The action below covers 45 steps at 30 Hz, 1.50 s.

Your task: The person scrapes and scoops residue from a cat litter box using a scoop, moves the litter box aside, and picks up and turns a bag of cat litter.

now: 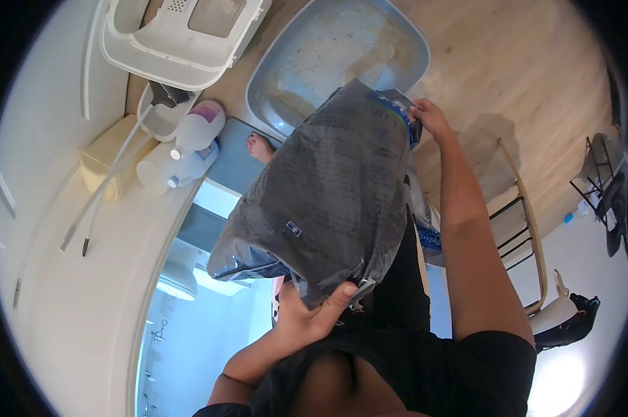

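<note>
A large, full-looking dark grey plastic bag (321, 181) with printed text is tilted in front of my body. My left hand (310, 320) grips its lower, near edge, with the thumb on top. Up at the far corner, my right hand (431, 119) pinches the bag's edge, where a blue printed part shows. Beyond the bag lies a shallow grey litter pan (314, 48) on the floor. Brownish stains and dark specks mark its inside. The bag's far end overlaps the pan's near rim from this view; whether they touch I cannot tell.
At the upper left stands a white litter box hood (182, 66). Below it are a long-handled dustpan (167, 96), several plastic jugs (199, 128) and a yellowish box (109, 156). A bare foot (260, 147) is beside the pan. A wooden-edged rack (526, 208) stands right.
</note>
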Tool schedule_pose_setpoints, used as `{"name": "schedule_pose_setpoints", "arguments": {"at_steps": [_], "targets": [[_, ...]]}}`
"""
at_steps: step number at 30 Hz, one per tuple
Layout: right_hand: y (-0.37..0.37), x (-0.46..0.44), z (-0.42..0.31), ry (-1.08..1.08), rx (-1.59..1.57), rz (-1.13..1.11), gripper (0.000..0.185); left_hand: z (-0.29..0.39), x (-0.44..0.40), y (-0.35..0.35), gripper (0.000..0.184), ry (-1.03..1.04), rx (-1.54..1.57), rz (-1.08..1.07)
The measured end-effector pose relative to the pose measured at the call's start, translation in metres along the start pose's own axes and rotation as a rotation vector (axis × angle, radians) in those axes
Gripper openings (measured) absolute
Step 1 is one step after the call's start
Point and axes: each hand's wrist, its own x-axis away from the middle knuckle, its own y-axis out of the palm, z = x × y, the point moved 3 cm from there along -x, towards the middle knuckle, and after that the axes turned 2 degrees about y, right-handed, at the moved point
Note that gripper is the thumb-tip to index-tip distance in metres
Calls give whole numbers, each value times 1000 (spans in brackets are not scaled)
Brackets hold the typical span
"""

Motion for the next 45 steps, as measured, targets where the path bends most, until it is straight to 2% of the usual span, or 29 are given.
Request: {"name": "schedule_pose_setpoints", "arguments": {"at_steps": [2, 6, 8, 12, 15, 17, 20, 21, 23, 26, 29, 32, 33, 36, 40, 42, 45], "targets": [[-3, 0, 2, -53, 30, 15, 30, 4, 0, 4, 21, 84, -80, -28], [-6, -9, 15, -45, -27, -22, 30, 10, -3, 8, 21, 118, -88, -30], [-10, -10, 17, -125, 64, 79, 30, 15, -7, 10, 21, 176, -124, -32], [-16, 10, -7, -34, 60, 77, 33, 26, -13, 11, 22, 272, -210, -42], [-21, 12, -13, 9, 185, 89, 39, 29, -15, 8, 21, 268, -183, -55], [-25, 22, -28, -71, 381, 163, 44, 29, -16, 3, 20, 301, -97, 83], [-30, 6, -18, -163, 460, 266, 44, 30, -15, -2, 20, 327, -136, 119], [-30, 9, -25, -164, 461, 264, 44, 34, -13, -5, 20, 326, -136, 121], [-34, 16, -48, -90, 464, 238, 45, 34, -11, -12, 28, 83, 42, 163], [-38, 17, -63, -159, 496, 333, 45, 32, -10, -16, 26, 167, 20, 215], [-44, 14, -73, -149, 509, 322, 46, 31, -12, -24, 20, 278, 9, 306], [-48, 9, -85, -126, 542, 298, 47, 27, -14, -34, 19, 235, 72, 389], [-49, 5, -88, -130, 545, 296, 47, 25, -15, -35, 18, 299, 56, 443], [-50, -8, -98, -158, 601, 279, 50, 19, -16, -41, 17, 277, 86, 507], [-45, -13, -114, -170, 654, 293, 54, 15, -11, -50, 17, 210, 101, 443], [-36, -13, -120, -181, 693, 280, 54, 9, -7, -50, 35, 194, 141, 466], [-20, -15, -115, -142, 646, 257, 53, 7, -4, -54, 33, 203, 153, 488]]}}
